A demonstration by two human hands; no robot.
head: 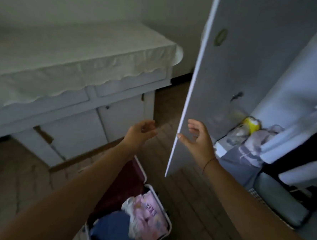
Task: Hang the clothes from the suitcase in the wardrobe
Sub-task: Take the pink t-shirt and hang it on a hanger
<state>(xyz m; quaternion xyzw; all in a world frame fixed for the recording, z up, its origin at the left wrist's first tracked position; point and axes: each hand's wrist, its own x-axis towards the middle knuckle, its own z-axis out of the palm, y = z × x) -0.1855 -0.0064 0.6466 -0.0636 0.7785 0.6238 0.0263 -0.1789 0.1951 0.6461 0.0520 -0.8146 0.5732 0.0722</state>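
Dim room, white cabinet (71, 99) at left; I see left hand (142, 131) loosely curled, empty; open suitcase (127, 184) on floor below, clothes (148, 217) inside; wardrobe door (221, 77) ajar; right hand (197, 139) spread, thumb against its edge.

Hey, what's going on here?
A person's right hand, fingers spread, is at the edge of the open wardrobe door, thumb on or near it. The left hand is loosely curled in the air, holding nothing. The suitcase lies open on the floor, with pink and blue clothes inside.
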